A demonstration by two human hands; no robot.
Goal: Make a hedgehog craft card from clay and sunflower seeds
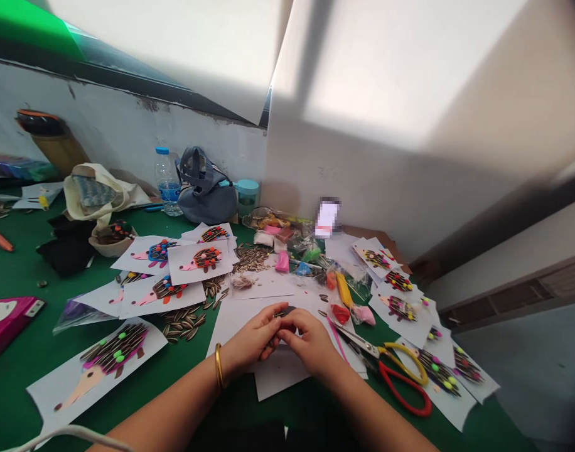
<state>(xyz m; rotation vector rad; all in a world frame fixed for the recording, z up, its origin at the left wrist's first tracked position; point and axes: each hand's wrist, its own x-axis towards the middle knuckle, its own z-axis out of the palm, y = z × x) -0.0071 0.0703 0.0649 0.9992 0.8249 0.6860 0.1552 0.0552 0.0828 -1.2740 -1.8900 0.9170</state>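
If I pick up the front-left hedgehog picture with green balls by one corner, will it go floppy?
That hedgehog picture would probably flop, because its paper looks thin. The seeds crowded towards one end may make it sag there. The green balls seem to stick up, so bumping might loosen them.

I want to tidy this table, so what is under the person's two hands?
White paper shows beneath and around the left hand and right hand; whatever lies directly behind them is covered.
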